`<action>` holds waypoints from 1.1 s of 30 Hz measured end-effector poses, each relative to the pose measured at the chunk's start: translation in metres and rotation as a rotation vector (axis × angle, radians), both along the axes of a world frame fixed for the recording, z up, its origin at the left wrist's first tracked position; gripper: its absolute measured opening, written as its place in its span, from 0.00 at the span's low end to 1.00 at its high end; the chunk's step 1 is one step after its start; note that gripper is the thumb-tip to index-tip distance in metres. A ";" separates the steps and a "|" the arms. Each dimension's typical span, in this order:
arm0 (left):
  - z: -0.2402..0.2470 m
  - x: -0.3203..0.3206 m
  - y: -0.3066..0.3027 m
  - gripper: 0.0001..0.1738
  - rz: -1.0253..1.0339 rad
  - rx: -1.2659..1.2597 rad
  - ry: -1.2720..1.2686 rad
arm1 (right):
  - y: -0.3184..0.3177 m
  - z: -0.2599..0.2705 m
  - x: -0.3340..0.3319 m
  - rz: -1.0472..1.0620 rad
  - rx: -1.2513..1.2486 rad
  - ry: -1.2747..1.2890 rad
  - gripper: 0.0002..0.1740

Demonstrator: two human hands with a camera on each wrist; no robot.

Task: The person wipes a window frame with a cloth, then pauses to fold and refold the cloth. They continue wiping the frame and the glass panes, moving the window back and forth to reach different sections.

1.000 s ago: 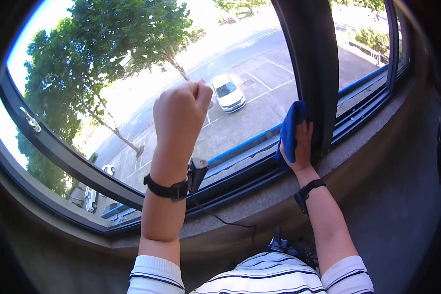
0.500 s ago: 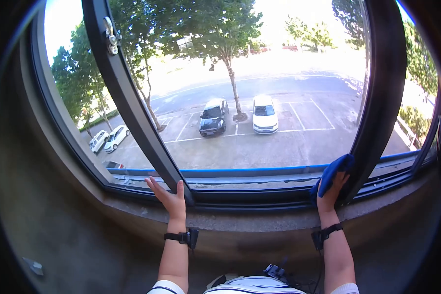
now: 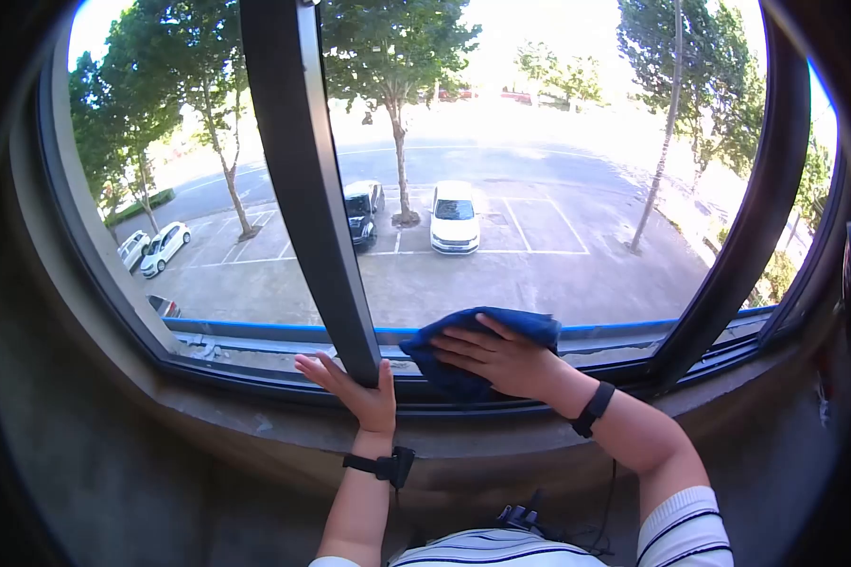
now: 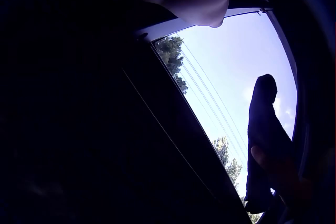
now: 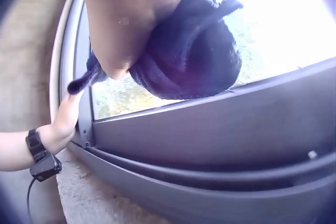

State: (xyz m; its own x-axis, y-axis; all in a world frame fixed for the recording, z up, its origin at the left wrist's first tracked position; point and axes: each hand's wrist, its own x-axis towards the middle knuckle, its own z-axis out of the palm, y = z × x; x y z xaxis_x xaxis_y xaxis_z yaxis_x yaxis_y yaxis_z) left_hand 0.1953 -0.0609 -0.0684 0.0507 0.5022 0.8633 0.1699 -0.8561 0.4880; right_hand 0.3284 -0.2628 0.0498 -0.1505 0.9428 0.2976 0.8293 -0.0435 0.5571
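Observation:
A dark blue cloth (image 3: 435,378) lies under my right hand (image 3: 511,364), against the lower part of the window pane. That hand's fingers stretch out flat across the cloth, pointing left. In the right wrist view the cloth (image 5: 205,61) bunches and hangs past the hand, just above the bottom rail (image 5: 220,129) of the sash. My left hand (image 3: 364,402) is at the foot of the dark upright window bar (image 3: 317,198), its fingers and thumb spread on either side of it. The left wrist view is mostly dark; the cloth (image 4: 262,129) shows there in silhouette.
Below the window runs a stone sill (image 3: 501,439). Another dark upright (image 3: 761,189) bounds the pane on the right. A black device (image 3: 520,517) and a cable are near my waist. Outside, a white car (image 3: 455,219) is parked near trees.
My left hand went from a raised fist to spread fingers at the upright bar. My right hand moved the cloth left, from beside the right upright to the lower middle of the pane.

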 end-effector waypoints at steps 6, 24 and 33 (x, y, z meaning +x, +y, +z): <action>-0.002 -0.001 0.003 0.55 0.009 0.001 0.051 | 0.044 0.084 0.000 0.165 -0.038 -0.108 0.34; -0.004 -0.006 0.002 0.56 -0.074 -0.026 0.057 | 0.076 0.128 -0.033 -0.107 0.407 -0.090 0.37; -0.003 -0.008 0.003 0.57 -0.086 -0.021 0.066 | -0.002 0.052 0.016 0.088 -0.102 -0.242 0.32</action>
State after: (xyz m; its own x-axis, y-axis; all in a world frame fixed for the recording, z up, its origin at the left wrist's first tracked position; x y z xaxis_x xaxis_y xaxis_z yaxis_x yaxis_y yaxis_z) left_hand 0.1877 -0.0584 -0.0710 0.1511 0.5116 0.8458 0.1288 -0.8586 0.4963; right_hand 0.3442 -0.2652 0.1023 -0.2887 0.9461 0.1467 0.6696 0.0901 0.7372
